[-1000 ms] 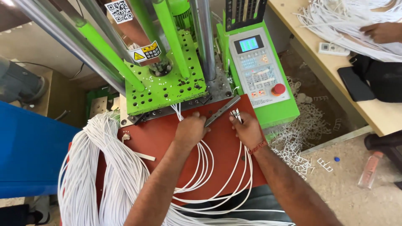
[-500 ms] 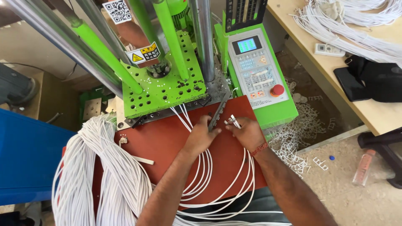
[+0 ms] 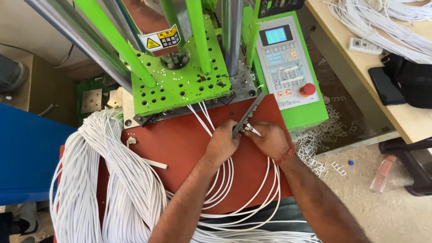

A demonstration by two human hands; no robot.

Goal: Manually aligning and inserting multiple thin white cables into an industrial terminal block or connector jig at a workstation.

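our hands meet on the flat red-brown work plate (image 3: pixel 180 139), before the green perforated machine bed (image 3: pixel 180 85); the thick bundle of white cables (image 3: pixel 112 180) lies left.

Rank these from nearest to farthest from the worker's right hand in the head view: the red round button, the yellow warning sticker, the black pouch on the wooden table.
Measured from the right hand:
1. Red round button, just above it on the green control panel.
2. Yellow warning sticker, up and left on the machine.
3. Black pouch, far right on the wooden table.
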